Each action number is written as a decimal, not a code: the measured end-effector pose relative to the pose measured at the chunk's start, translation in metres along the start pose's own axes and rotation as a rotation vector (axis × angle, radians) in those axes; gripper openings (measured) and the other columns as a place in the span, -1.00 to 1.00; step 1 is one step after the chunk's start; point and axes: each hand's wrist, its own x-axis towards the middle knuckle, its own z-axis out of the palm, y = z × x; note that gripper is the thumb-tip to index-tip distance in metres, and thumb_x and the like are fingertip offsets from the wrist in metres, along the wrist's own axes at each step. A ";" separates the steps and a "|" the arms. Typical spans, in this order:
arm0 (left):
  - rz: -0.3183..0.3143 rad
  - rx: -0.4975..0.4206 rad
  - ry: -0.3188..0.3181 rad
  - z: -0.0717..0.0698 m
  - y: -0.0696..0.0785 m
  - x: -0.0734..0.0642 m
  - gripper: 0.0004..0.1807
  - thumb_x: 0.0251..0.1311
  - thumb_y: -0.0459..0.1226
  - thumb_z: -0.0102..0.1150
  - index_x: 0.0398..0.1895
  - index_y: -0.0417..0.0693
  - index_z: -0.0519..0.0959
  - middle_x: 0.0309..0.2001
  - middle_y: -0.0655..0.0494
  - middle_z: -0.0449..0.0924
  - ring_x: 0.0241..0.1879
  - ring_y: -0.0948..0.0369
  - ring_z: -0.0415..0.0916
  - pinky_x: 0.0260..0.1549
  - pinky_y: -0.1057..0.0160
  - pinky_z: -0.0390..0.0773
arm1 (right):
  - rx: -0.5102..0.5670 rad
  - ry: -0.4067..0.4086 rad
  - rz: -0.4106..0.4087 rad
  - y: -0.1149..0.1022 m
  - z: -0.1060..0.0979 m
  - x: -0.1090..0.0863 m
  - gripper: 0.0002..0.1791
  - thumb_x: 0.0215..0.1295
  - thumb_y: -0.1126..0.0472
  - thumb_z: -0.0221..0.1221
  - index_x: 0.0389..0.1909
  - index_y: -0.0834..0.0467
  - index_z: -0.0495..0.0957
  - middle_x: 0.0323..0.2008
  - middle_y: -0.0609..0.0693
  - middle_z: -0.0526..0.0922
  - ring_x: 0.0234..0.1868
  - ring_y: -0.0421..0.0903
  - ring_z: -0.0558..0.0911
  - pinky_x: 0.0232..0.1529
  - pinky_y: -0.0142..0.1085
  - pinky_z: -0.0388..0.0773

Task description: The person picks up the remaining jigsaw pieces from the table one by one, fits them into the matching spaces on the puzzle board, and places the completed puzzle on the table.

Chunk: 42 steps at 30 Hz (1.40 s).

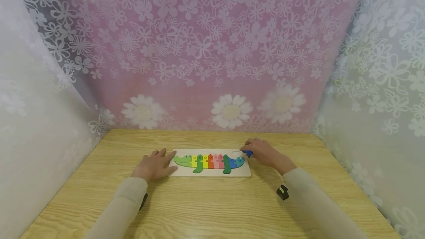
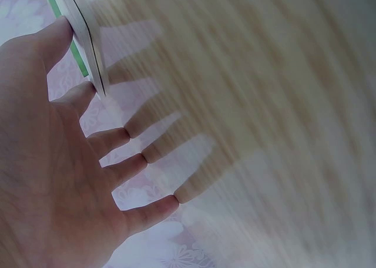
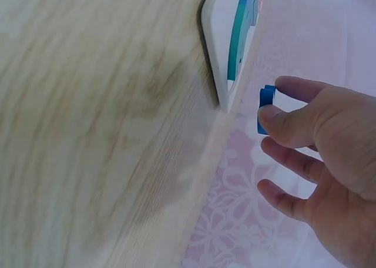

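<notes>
A white board with a crocodile jigsaw puzzle (image 1: 216, 173) lies on the table. Its coloured pieces run from a green head at the left to blue pieces at the right. A curved outline shows at the tail's upper end, with no piece in it. My right hand (image 1: 263, 153) pinches a small blue puzzle piece (image 3: 265, 109) between thumb and forefinger, just off the board's right end; its other fingers are spread. At the left end, my left hand (image 1: 153, 166) touches the board with thumb and forefinger, fingers spread and nearly straight, other fingertips on the table.
The wooden table (image 1: 199, 205) extends around the board on all sides. A pink flowered cloth (image 1: 199, 65) hangs behind its far edge, and pale flowered cloths stand at both sides. A black device (image 1: 282, 192) sits at my right wrist.
</notes>
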 end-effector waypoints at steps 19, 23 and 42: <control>0.010 -0.006 -0.010 0.001 0.000 0.002 -0.16 0.45 0.36 -0.16 0.67 0.26 0.09 0.63 -0.22 0.07 0.57 -0.32 0.07 0.35 -0.64 0.06 | 0.083 -0.065 -0.040 -0.006 0.013 0.034 -0.59 0.25 0.41 0.38 0.11 0.08 0.73 0.05 0.11 0.70 0.04 0.12 0.63 0.08 0.08 0.65; 0.009 -0.005 -0.011 0.001 -0.001 0.002 -0.16 0.45 0.37 -0.17 0.67 0.27 0.10 0.63 -0.21 0.07 0.57 -0.32 0.08 0.35 -0.64 0.06 | 0.087 -0.072 -0.018 -0.007 0.014 0.033 -0.59 0.26 0.42 0.37 0.11 0.08 0.73 0.05 0.10 0.70 0.03 0.12 0.61 0.07 0.12 0.64; 0.013 0.003 -0.006 0.000 0.000 0.001 -0.16 0.46 0.36 -0.18 0.67 0.24 0.10 0.63 -0.23 0.08 0.56 -0.33 0.09 0.34 -0.64 0.07 | 0.125 -0.109 0.000 -0.009 0.014 0.034 -0.62 0.29 0.42 0.34 0.10 0.11 0.72 0.07 0.10 0.71 0.01 0.06 0.59 0.11 0.04 0.63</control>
